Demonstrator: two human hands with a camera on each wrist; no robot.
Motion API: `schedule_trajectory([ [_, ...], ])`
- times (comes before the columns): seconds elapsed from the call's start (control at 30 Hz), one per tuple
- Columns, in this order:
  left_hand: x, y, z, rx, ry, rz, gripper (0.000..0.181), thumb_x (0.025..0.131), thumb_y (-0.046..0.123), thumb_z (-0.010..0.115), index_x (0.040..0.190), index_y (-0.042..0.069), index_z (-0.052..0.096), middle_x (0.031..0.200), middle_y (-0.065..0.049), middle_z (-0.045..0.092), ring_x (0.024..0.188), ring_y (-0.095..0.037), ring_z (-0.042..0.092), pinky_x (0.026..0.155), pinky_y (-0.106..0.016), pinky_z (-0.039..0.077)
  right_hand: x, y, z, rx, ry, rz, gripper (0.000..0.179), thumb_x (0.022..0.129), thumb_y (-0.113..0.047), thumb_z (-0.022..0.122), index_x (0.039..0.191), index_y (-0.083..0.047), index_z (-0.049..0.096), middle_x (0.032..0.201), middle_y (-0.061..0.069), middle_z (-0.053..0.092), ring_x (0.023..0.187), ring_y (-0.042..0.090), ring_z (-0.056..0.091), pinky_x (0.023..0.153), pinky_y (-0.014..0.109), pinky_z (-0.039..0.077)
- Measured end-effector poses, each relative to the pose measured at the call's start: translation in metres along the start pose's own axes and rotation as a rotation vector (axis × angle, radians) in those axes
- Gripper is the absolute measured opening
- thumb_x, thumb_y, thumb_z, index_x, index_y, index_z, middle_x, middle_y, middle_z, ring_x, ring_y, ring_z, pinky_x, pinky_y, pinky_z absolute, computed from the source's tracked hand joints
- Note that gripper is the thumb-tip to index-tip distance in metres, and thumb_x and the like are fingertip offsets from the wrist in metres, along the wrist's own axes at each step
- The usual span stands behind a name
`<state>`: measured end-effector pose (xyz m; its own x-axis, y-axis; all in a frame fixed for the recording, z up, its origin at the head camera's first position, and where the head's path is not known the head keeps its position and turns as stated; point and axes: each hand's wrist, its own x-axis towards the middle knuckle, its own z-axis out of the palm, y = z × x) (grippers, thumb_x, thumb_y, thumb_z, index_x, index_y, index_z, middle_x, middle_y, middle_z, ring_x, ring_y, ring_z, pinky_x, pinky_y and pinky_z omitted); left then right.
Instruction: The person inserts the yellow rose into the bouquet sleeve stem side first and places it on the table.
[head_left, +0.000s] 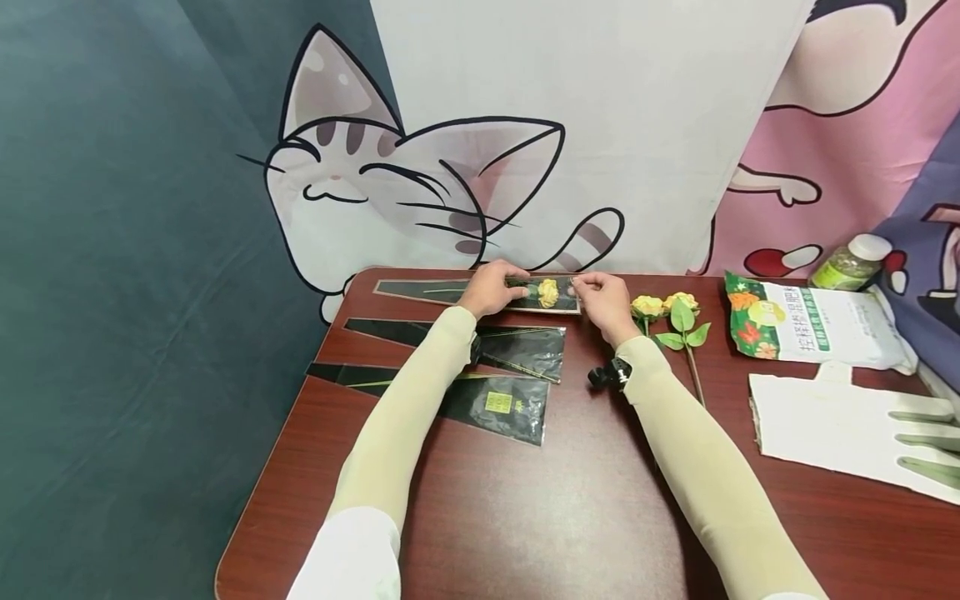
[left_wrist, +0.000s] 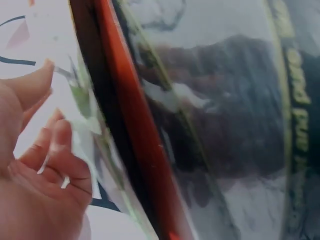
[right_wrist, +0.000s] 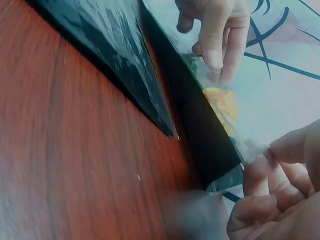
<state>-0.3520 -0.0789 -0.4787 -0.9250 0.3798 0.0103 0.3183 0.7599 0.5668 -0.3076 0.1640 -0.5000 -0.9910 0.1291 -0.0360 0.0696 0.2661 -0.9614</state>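
Observation:
A yellow artificial flower (head_left: 548,292) lies inside a long tapered clear-and-black flower sleeve (head_left: 454,292) at the table's far edge. My right hand (head_left: 604,303) pinches the sleeve's wide end between thumb and fingertip, just right of the bloom. My left hand (head_left: 491,287) is at the sleeve left of the bloom, thumb and fingers apart. In the right wrist view, the left hand (right_wrist: 220,35) points its fingertips down at the plastic near the yellow petals (right_wrist: 221,104). Leaves and stem (left_wrist: 82,97) show through the plastic in the left wrist view.
Two more sleeves, a middle one (head_left: 525,342) and a nearer one (head_left: 487,408), lie on the table (head_left: 555,517). To the right are yellow flowers with leaves (head_left: 681,315), a printed bag (head_left: 817,323), a lidded jar (head_left: 851,262) and a white glove (head_left: 840,421).

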Motion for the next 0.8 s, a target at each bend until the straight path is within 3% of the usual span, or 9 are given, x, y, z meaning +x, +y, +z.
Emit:
schedule_trajectory([
  [0.2,-0.001,0.003,0.001,0.084,-0.076,-0.032,0.059,0.093,0.040,0.082,0.147,0.025,0.065,0.153,-0.004,0.056,0.143,-0.027,0.052,0.117,-0.047,0.048,0.000,0.001,-0.008,-0.074,-0.087,-0.033,0.037,0.109,-0.021,0.061,0.141,-0.003,0.067,0.127,0.019,0.075,0.091,0.016,0.069,0.069,0.020,0.051],
  [0.3,-0.001,0.003,0.005,0.116,-0.068,-0.030,0.060,0.094,0.040,0.082,0.149,0.025,0.063,0.152,-0.004,0.056,0.142,-0.027,0.052,0.118,-0.047,0.047,-0.001,0.003,-0.011,-0.107,-0.112,-0.037,0.041,0.109,-0.023,0.061,0.145,-0.005,0.063,0.133,0.019,0.072,0.100,0.019,0.069,0.074,0.021,0.051],
  [0.43,-0.006,0.004,0.006,0.100,-0.054,-0.017,0.061,0.095,0.038,0.081,0.151,0.025,0.060,0.153,-0.005,0.054,0.143,-0.028,0.051,0.119,-0.048,0.045,-0.008,0.004,-0.014,-0.123,-0.089,-0.055,0.041,0.107,-0.023,0.063,0.144,-0.004,0.063,0.135,0.019,0.069,0.112,0.025,0.068,0.084,0.024,0.053],
  [0.53,-0.010,0.005,0.002,0.058,-0.033,-0.001,0.059,0.097,0.036,0.080,0.152,0.024,0.060,0.154,-0.007,0.053,0.141,-0.029,0.052,0.119,-0.049,0.045,-0.015,0.001,-0.018,-0.136,-0.051,-0.097,0.039,0.105,-0.021,0.065,0.139,-0.003,0.064,0.131,0.019,0.070,0.113,0.026,0.066,0.089,0.026,0.052],
  [0.6,-0.014,0.006,-0.002,-0.001,-0.006,0.015,0.056,0.098,0.033,0.079,0.150,0.021,0.062,0.150,-0.009,0.056,0.131,-0.030,0.057,0.113,-0.049,0.049,-0.019,-0.001,-0.020,-0.144,-0.035,-0.121,0.036,0.104,-0.021,0.066,0.136,-0.003,0.066,0.127,0.018,0.071,0.108,0.023,0.066,0.088,0.026,0.052],
  [0.73,-0.020,0.008,-0.010,-0.121,0.039,0.033,0.045,0.099,0.028,0.078,0.141,0.015,0.068,0.135,-0.011,0.066,0.107,-0.026,0.064,0.096,-0.046,0.055,-0.029,-0.004,-0.025,-0.172,-0.056,-0.157,0.030,0.103,-0.022,0.068,0.127,-0.004,0.068,0.114,0.015,0.072,0.093,0.015,0.064,0.076,0.022,0.053],
  [0.8,-0.024,0.008,-0.014,-0.153,0.039,0.025,0.041,0.100,0.026,0.077,0.139,0.014,0.069,0.128,-0.009,0.070,0.104,-0.021,0.066,0.092,-0.043,0.056,-0.034,-0.005,-0.027,-0.196,-0.098,-0.177,0.028,0.103,-0.023,0.069,0.124,-0.004,0.069,0.111,0.015,0.072,0.087,0.013,0.065,0.070,0.022,0.054],
])
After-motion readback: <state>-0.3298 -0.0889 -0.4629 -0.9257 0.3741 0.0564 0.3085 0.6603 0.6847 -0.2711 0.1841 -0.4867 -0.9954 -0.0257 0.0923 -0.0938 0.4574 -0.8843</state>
